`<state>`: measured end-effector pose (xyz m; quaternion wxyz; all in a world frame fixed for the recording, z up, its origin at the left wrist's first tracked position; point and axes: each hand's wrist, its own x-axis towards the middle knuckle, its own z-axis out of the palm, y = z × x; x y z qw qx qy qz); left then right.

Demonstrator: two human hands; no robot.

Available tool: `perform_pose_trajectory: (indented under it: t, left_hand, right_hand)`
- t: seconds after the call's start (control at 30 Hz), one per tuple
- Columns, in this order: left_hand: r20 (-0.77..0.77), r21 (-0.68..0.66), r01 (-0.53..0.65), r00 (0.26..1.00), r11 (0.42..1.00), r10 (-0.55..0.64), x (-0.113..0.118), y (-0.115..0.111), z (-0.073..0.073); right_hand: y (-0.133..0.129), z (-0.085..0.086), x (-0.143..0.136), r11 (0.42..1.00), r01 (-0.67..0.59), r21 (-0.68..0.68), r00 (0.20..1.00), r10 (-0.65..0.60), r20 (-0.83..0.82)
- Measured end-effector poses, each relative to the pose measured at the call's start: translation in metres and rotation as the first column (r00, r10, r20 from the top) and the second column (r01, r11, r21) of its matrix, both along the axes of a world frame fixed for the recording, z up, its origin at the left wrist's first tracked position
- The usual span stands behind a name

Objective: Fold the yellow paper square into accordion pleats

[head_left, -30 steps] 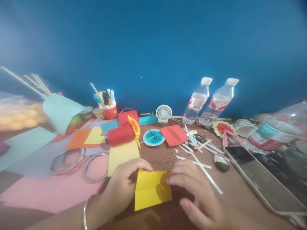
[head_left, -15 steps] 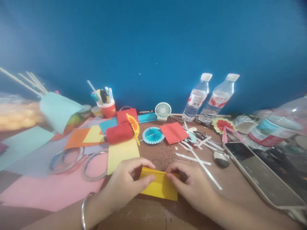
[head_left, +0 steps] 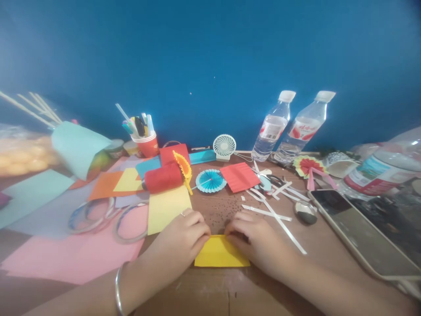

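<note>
On the near side of the blue pleated paper rosette [head_left: 211,181], folded yellow paper [head_left: 222,255] lies crosswise, its far edge pinched near either end by the left hand [head_left: 187,230] and right hand [head_left: 253,237], probably to keep it straight. It looks smooth and oblong; right of the rosette rests ridged red paper [head_left: 240,177].

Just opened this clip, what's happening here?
A person is holding a piece of yellow paper at its far edge, with the left hand and right hand side by side, at a brown table. Beyond the hands lie a pleated blue paper disc and a red paper. Pink paper lies to the left, a phone to the right.
</note>
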<state>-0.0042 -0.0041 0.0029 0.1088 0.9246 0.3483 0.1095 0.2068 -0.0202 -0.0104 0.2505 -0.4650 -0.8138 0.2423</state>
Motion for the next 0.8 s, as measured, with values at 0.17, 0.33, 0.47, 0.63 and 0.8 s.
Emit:
perform_pose_trajectory:
  t: [0.17, 0.33, 0.47, 0.63, 0.8]
  left_hand:
    - [-0.151, 0.075, 0.07, 0.987, 0.995, -0.058, -0.001, -0.001, 0.001]
    - [-0.331, 0.105, 0.154, 0.937, 0.982, -0.111, -0.002, -0.003, 0.006]
    - [-0.336, 0.06, 0.153, 0.933, 0.986, -0.125, -0.001, -0.003, 0.012]
    - [-0.378, 0.14, 0.239, 0.91, 0.961, -0.171, 0.0, -0.006, 0.016]
    - [-0.522, 0.241, 0.29, 0.843, 0.926, -0.128, -0.002, -0.018, 0.011]
  right_hand:
    - [0.004, 0.005, 0.006, 0.993, -0.102, 0.059, 0.991, 0.096, 0.093]
    - [0.006, 0.004, 0.011, 0.977, -0.186, 0.101, 0.974, 0.17, 0.147]
    - [0.005, 0.004, 0.012, 0.962, -0.223, 0.157, 0.966, 0.196, 0.169]
    - [0.001, 0.01, 0.011, 0.939, -0.259, 0.228, 0.956, 0.215, 0.199]
    - [0.0, 0.01, 0.01, 0.944, -0.259, 0.204, 0.944, 0.204, 0.258]
